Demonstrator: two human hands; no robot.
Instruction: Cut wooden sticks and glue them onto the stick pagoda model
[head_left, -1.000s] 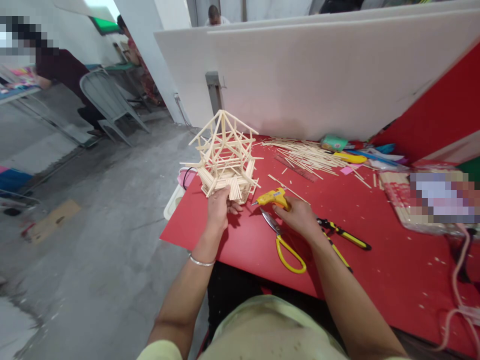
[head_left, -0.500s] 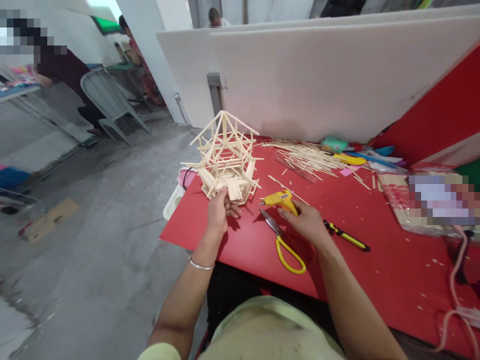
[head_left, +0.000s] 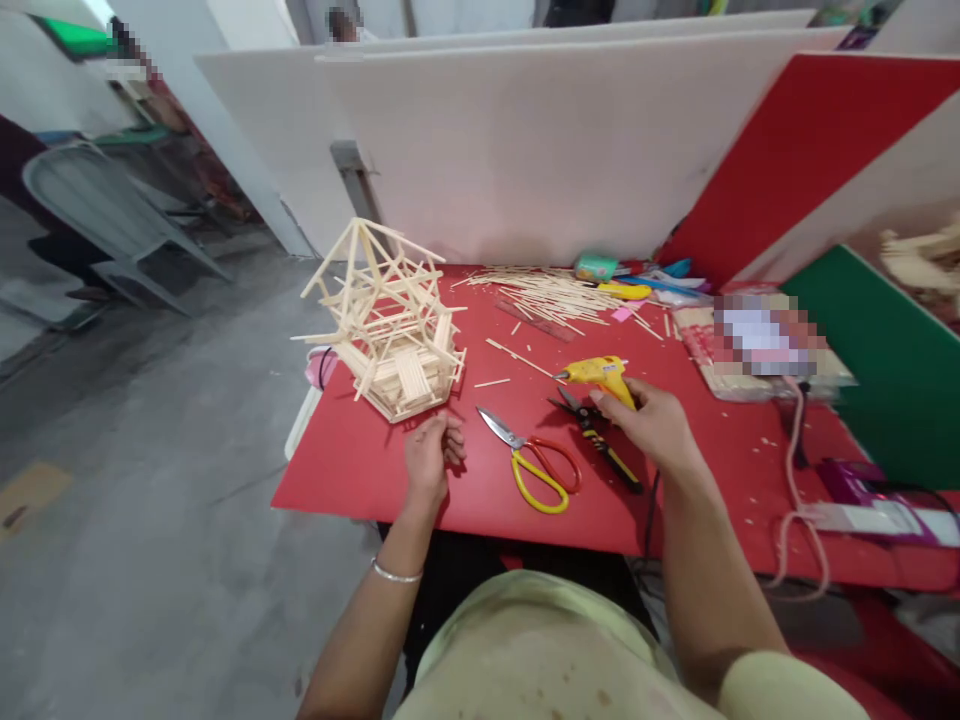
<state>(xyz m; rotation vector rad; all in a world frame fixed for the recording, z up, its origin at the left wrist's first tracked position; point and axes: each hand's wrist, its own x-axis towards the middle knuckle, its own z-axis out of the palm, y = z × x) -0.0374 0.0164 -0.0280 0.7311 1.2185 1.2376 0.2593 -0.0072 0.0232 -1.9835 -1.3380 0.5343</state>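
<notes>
A model building frame of thin wooden sticks (head_left: 411, 372), with a pointed open roof, stands at the left of the red table. My left hand (head_left: 429, 455) is just in front of its base, apart from it, its fingers curled in and nothing visible in them. My right hand (head_left: 654, 425) is closed round the handle of a yellow hot glue gun (head_left: 600, 373), whose nozzle points left above the table. Between my hands lie scissors (head_left: 541, 480) with one yellow and one red handle. Black and yellow pliers (head_left: 606, 450) lie under and beside the glue gun.
Loose sticks (head_left: 544, 298) are piled at the back by a ruler (head_left: 534, 320) and a yellow cutter (head_left: 624, 291). A bag of sticks (head_left: 727, 380) and a pink cable (head_left: 792, 440) are at right. White boards (head_left: 525, 150) stand behind the red table (head_left: 337, 480).
My left hand has come off the stick model and drawn back toward me. My right hand has moved right with the glue gun, uncovering the pliers and red scissor handle. The view has turned right.
</notes>
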